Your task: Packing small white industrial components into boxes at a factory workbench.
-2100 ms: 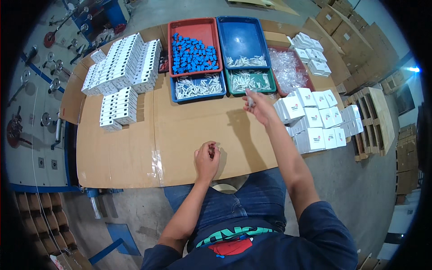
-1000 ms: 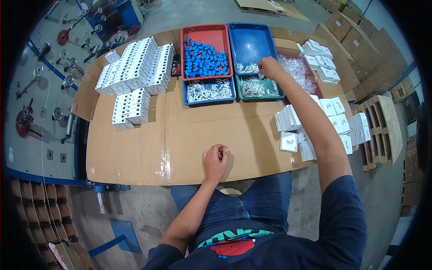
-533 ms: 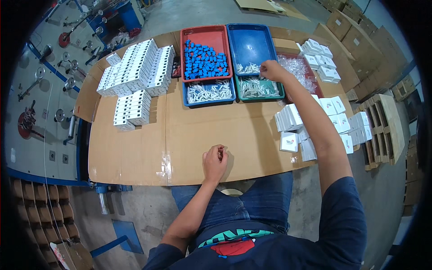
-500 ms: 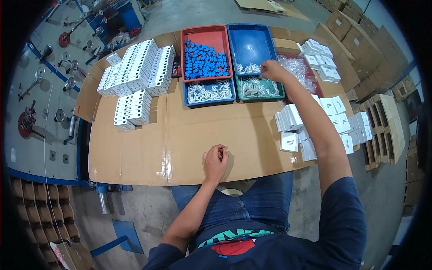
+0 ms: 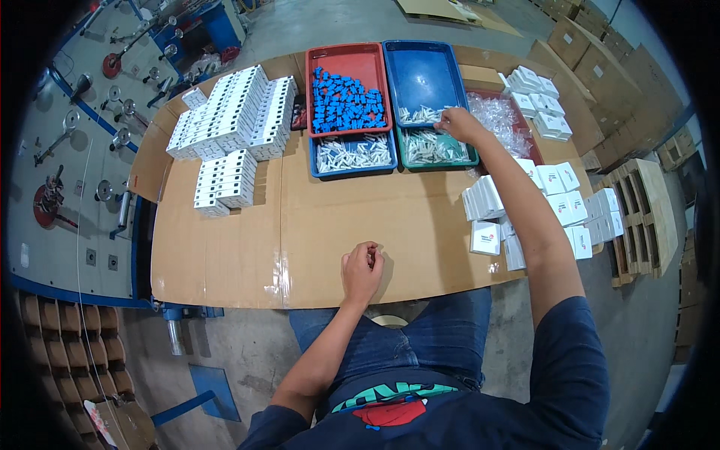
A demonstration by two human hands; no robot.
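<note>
My right hand (image 5: 459, 124) reaches to the back of the table, fingers bunched together over the near right corner of the upper blue tray (image 5: 421, 71) and the green tray (image 5: 471, 159) below it. Small white plastic pieces (image 5: 431, 148) fill the green tray, and a few white pieces (image 5: 420, 115) lie at the blue tray's near end. Whatever the right fingertips hold is too small to make out. Near the front edge, my left hand (image 5: 362, 271) rests on the cardboard (image 5: 322, 240) with curled fingers; their contents are hidden.
Left of centre stand stacked small white boxes (image 5: 225, 112). A red tray (image 5: 347, 54) of blue parts (image 5: 345, 101) overlaps a lower blue tray (image 5: 352, 174) of white pieces. Clear plastic bags (image 5: 495, 120) lie at the back right; white flat boxes (image 5: 484, 201) sit near my right forearm.
My right hand has lowered slightly toward the green tray, its fingers still bunched. The left hand stays curled in place. The whole view has shifted a little.
</note>
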